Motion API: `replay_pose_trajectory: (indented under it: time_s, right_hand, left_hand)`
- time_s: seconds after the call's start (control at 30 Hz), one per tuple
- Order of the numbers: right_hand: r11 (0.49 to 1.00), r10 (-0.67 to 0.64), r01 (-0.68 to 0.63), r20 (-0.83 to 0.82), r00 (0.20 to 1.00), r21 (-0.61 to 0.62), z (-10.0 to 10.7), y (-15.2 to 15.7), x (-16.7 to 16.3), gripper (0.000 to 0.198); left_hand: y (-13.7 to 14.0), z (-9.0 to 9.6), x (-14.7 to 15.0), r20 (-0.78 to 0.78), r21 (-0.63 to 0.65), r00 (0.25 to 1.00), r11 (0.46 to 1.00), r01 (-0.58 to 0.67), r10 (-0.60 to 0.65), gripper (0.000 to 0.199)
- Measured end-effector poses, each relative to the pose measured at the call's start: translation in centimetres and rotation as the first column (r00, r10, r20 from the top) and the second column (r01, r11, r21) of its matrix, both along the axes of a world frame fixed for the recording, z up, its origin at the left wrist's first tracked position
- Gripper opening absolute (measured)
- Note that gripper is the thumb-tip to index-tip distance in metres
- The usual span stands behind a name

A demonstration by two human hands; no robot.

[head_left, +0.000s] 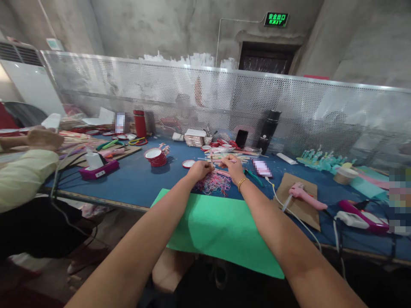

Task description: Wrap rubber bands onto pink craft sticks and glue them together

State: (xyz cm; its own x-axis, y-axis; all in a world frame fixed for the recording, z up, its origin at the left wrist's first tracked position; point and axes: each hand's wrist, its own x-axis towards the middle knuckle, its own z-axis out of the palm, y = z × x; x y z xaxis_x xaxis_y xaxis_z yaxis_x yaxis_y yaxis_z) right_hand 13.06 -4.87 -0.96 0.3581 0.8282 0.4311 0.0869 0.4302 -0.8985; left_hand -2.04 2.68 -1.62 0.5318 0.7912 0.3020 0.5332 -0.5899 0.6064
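Note:
My left hand (pixel 201 170) is closed, fingertips pinched together by a narrow pinkish piece too small to name. Close on its right, my right hand (pixel 233 169), with a gold bracelet (pixel 243 183) at the wrist, is also closed in a pinch; what it holds is too small to make out. Just below both hands lies a tangled pile of thin pink, purple and blue strands (pixel 214 185). Pastel sticks or strips (pixel 236 158) lie behind the fingers. A green sheet (pixel 218 226) hangs over the table's front edge under my forearms.
To the right are green-handled pliers (pixel 255 177), a phone (pixel 262 168), and a pink glue gun (pixel 306 197) on cardboard (pixel 297 182). Red tape rolls (pixel 156 157) stand left of my hands. A co-worker's hand (pixel 45 137) shows at far left. A perforated metal screen (pixel 167 90) borders the back.

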Motion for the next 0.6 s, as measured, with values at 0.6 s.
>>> replay_pose_trajectory:
  time_s: [0.6]
  right_hand:
    - [0.999, -0.045, 0.046, 0.021, 0.999, -0.018, -0.32, 0.6, 0.57, 0.012]
  left_hand:
    - [-0.22, 0.37, -0.03, -0.011, -0.011, 1.0, 1.0, 0.0, 0.0, 0.034]
